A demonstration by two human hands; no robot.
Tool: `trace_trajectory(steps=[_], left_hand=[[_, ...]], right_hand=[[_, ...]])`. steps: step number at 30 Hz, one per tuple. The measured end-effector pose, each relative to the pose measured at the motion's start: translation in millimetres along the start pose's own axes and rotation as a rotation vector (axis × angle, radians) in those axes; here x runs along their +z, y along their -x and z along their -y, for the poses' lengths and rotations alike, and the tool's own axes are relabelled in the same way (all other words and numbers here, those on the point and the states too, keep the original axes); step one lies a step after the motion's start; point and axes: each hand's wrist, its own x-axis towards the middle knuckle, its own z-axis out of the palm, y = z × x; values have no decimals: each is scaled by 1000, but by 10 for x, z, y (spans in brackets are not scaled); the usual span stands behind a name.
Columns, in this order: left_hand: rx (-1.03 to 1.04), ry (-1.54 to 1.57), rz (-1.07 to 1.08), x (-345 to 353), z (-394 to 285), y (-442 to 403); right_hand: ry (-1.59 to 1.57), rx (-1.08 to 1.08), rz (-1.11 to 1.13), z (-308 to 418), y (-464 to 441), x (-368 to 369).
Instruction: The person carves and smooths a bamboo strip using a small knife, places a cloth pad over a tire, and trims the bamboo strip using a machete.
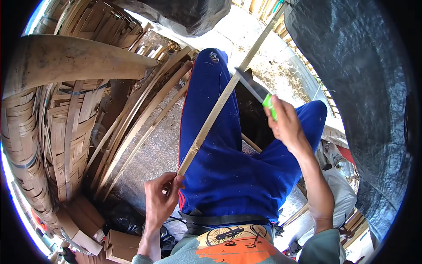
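A long, narrow bamboo strip [214, 115] runs slantwise over my blue-trousered thigh, up and away to the top right. My left hand [161, 197] pinches its near end between thumb and fingers, beside my hip. In my right hand [285, 125] is a knife [255, 93] with a bright green handle, the fingers wrapped round it. The blade points up and left, and its tip end meets or overlaps the strip above my knees; whether it cuts in there I cannot tell.
Several bamboo slats [145, 110] lean at my left, near a woven bamboo wall [66, 132]. A thick bamboo pole [88, 61] juts in from the left. Dark plastic sheeting [351, 88] hangs at the right. A cardboard box [123, 246] sits at the lower left.
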Motion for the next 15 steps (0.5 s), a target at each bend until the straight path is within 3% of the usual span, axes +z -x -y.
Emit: trace_trajectory(steps=[1,3,5,7,9,10,11,14,15], left_hand=[[3,3,-4,9,-5,-13],[17,-22,-10,14,-3,-14],[33,-37,-10,1,7,-16],[49,-43,-17,6,5,-41],[34,-74,-14,-3,4,-35],[31,-75,-22,-2,-6,-36],[54,-77,-35,11,-26,-38],[104,-98,-53,17,-7,-54],[123,-111,-62,24,13,-68]], right_hand=[[48,-24,-71,66,-9,-15],[-2,-89,5,-7,-57,52],[280,-81,149,-82,6,147],[280,-278,83,-210,3,211],[-4,28,116,-105,-31,85],[-103,69,60,-53,-10,59],[-55,54,20,-38,-23,53],[250,-143,208,-200,4,231],[156,-168,209,-200,46,282]])
